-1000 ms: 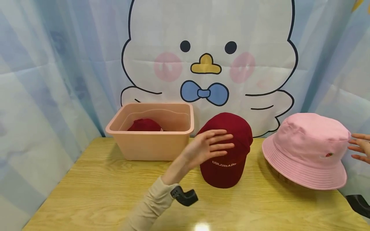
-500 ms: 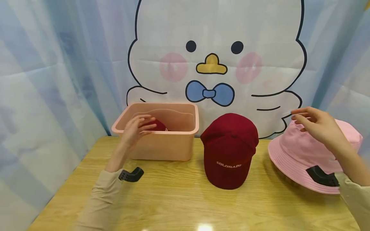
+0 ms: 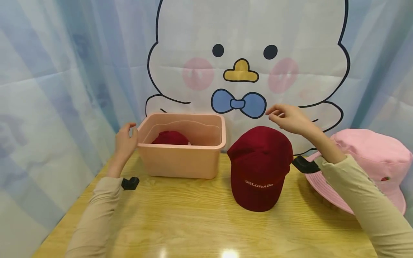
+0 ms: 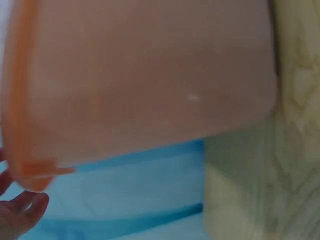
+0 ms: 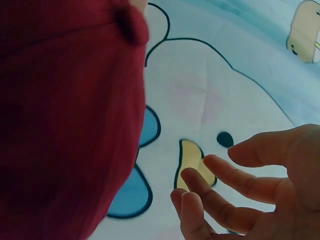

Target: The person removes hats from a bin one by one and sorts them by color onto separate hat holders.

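At the left end of the pink plastic bin, my left hand is right at the rim, thumb and fingers parted. In the left wrist view, the thumb and fingers of that hand lie at the corner of the bin's rim. A dark red cap lies partly hidden inside the bin. Above a second dark red baseball cap marked COLORADO, my right hand hovers with loosely bent fingers. Nothing is in it in the right wrist view, where the cap fills the left side.
A pink bucket hat stands to the right, partly covered by my right sleeve. Everything rests on a wooden table. Behind it hangs a curtain with a cartoon chick, close to the bin's back.
My left hand has moved left from the COLORADO cap, past the bin's front, to its left rim. My right hand has come in from the right, over the bucket hat, to above the cap.
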A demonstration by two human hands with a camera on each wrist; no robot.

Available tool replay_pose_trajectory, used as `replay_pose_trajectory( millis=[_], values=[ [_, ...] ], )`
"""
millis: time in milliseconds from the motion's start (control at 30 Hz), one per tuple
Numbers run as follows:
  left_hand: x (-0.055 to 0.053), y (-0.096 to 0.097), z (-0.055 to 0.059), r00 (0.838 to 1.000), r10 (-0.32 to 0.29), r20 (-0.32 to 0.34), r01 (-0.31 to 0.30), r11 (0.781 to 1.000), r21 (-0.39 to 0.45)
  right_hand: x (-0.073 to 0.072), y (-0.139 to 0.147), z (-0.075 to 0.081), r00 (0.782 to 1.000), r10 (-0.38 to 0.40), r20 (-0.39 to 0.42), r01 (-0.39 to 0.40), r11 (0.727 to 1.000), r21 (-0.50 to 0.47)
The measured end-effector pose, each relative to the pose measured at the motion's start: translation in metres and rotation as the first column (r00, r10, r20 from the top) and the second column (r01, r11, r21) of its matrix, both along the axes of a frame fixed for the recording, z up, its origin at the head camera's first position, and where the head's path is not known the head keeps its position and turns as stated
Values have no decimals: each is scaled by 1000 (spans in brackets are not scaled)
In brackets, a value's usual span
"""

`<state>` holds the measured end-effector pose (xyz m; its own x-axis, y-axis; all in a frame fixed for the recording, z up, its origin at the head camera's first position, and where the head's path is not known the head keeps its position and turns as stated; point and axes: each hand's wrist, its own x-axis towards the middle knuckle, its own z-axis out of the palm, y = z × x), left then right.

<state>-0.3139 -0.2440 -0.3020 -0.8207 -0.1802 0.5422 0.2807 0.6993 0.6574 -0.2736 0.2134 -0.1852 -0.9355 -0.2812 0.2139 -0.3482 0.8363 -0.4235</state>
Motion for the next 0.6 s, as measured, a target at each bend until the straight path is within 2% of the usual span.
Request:
replay_pose_trajectory(
  millis=[100, 200, 367, 467, 600],
  values=[
    [-9, -1, -14, 1000, -3, -15, 1, 991, -135, -10, -26, 4, 999, 39, -29, -39, 999, 12],
    [-13, -2, -27, 999, -6, -49, -5, 976, -216, -21, -56, 5, 994, 87, -69, -85, 996, 31],
    [-14, -4, -35, 995, -17, -94, -14, 949, -314, -43, -105, 4, 984, 164, -73, -156, 983, 97],
    [-14, -5, -36, 997, -6, -82, -24, 935, -354, -57, -135, -5, 977, 206, -59, -194, 966, 170],
    [-12, -4, -37, 999, 15, -46, -33, 911, -412, -74, -172, -30, 970, 239, -43, -222, 946, 236]
  ],
)
